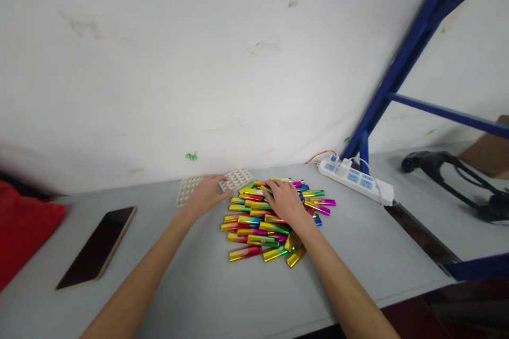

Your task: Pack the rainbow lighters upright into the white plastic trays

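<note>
head view: a grey table (199, 296) runs along the wall. a loose pile (254, 233) of shiny coloured sticks lies mid-table, within easy reach of both arms. just behind it lies a holed tray (238, 177). the left hand (204, 197) pinches its near corner, seemingly to steady it. the right hand (284, 201) rests palm down on the pile, fingers half spread; whether it grips a stick i cannot tell.

Glossy metallic lighters (262, 222), matt table (199, 275)
</note>
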The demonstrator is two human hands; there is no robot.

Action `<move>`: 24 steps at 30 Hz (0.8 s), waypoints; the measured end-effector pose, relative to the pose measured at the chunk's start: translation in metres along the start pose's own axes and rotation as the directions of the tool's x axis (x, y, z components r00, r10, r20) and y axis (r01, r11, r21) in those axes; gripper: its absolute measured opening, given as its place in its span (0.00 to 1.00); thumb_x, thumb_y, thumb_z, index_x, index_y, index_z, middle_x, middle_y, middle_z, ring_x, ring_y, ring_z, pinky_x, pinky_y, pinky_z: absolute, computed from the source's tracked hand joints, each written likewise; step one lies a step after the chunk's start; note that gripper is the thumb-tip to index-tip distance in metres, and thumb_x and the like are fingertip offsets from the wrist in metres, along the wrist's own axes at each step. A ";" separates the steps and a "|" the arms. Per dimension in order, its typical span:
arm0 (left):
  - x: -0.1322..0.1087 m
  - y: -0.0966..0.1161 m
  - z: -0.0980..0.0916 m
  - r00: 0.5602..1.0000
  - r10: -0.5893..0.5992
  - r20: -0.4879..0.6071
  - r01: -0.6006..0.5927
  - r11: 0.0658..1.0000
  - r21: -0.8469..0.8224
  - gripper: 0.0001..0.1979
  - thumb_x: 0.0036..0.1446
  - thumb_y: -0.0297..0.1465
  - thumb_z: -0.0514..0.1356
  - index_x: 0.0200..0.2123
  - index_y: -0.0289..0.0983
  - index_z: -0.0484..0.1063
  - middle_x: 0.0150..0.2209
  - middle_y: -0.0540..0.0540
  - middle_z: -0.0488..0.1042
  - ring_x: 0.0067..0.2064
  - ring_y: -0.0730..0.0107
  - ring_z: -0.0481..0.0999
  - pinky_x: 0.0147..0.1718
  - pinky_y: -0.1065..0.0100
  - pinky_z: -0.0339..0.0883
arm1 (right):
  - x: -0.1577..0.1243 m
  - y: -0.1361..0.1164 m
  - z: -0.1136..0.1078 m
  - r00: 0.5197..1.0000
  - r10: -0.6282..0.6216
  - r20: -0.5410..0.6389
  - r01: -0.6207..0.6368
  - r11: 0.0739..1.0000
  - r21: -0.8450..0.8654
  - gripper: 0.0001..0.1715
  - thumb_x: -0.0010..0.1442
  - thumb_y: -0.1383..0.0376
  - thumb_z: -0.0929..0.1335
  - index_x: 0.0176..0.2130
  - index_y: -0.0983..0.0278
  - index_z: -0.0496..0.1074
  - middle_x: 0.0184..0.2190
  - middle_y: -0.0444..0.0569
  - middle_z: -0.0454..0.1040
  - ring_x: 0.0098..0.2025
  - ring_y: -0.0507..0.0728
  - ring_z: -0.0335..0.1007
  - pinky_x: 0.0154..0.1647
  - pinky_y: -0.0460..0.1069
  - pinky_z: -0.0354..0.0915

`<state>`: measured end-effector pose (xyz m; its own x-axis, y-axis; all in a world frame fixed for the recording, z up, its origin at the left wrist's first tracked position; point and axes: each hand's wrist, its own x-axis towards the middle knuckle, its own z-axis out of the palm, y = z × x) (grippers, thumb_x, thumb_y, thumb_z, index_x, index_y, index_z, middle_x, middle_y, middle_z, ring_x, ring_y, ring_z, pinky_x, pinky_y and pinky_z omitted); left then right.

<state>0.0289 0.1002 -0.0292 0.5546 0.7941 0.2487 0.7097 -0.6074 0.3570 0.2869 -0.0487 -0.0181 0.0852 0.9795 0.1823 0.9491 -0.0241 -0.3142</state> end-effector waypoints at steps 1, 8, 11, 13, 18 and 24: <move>-0.008 -0.002 -0.009 1.000 -0.013 -0.015 0.013 1.000 0.004 0.25 0.65 0.52 0.64 0.53 0.38 0.83 0.57 0.34 0.87 0.59 0.42 0.85 0.65 0.47 0.76 | 0.001 0.003 -0.003 0.999 -0.008 0.034 0.008 1.000 0.000 0.22 0.83 0.59 0.65 0.66 0.61 0.79 0.62 0.60 0.83 0.64 0.68 0.79 0.69 0.62 0.66; -0.115 -0.019 -0.069 0.972 -0.196 -0.132 0.198 0.980 0.000 0.35 0.59 0.64 0.65 0.56 0.44 0.84 0.53 0.43 0.90 0.52 0.45 0.90 0.55 0.56 0.83 | 0.004 0.020 -0.021 0.983 -0.143 0.119 0.134 0.988 0.078 0.18 0.78 0.61 0.73 0.63 0.61 0.82 0.57 0.58 0.85 0.60 0.66 0.81 0.63 0.55 0.69; -0.160 -0.032 -0.077 0.970 -0.242 -0.026 0.241 0.970 -0.044 0.34 0.56 0.64 0.67 0.56 0.47 0.84 0.50 0.46 0.91 0.49 0.44 0.92 0.49 0.58 0.86 | 0.003 0.027 -0.023 0.979 -0.173 0.111 0.159 0.980 0.121 0.13 0.73 0.63 0.77 0.55 0.63 0.85 0.54 0.58 0.84 0.58 0.65 0.81 0.61 0.54 0.69; -0.178 -0.042 -0.077 0.971 -0.234 0.052 0.237 0.970 -0.056 0.34 0.56 0.62 0.68 0.56 0.47 0.84 0.53 0.45 0.90 0.48 0.43 0.92 0.48 0.56 0.88 | 0.003 0.029 -0.022 0.979 -0.179 0.103 0.165 0.978 0.129 0.10 0.71 0.65 0.78 0.52 0.63 0.85 0.51 0.57 0.84 0.56 0.65 0.81 0.60 0.55 0.70; -0.174 -0.049 -0.066 0.985 -0.127 0.115 0.132 0.990 -0.039 0.32 0.55 0.57 0.71 0.58 0.47 0.85 0.57 0.42 0.89 0.56 0.41 0.90 0.61 0.50 0.84 | 0.005 0.029 -0.021 0.982 -0.179 0.059 0.168 0.974 0.151 0.05 0.72 0.67 0.76 0.48 0.64 0.84 0.47 0.56 0.84 0.51 0.64 0.82 0.56 0.55 0.71; -0.133 -0.030 -0.063 0.972 -0.010 0.235 0.027 0.997 -0.072 0.32 0.53 0.47 0.72 0.60 0.43 0.82 0.59 0.40 0.87 0.56 0.44 0.88 0.60 0.51 0.83 | 0.009 0.037 -0.018 0.987 -0.124 -0.100 0.154 0.898 0.411 0.05 0.70 0.67 0.74 0.47 0.61 0.81 0.49 0.54 0.87 0.54 0.64 0.84 0.60 0.58 0.73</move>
<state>-0.0935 0.0143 -0.0161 0.6344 0.7725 0.0265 0.6913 -0.5824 0.4277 0.3277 -0.0443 -0.0116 -0.0027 0.9500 0.3123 0.7412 0.2116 -0.6371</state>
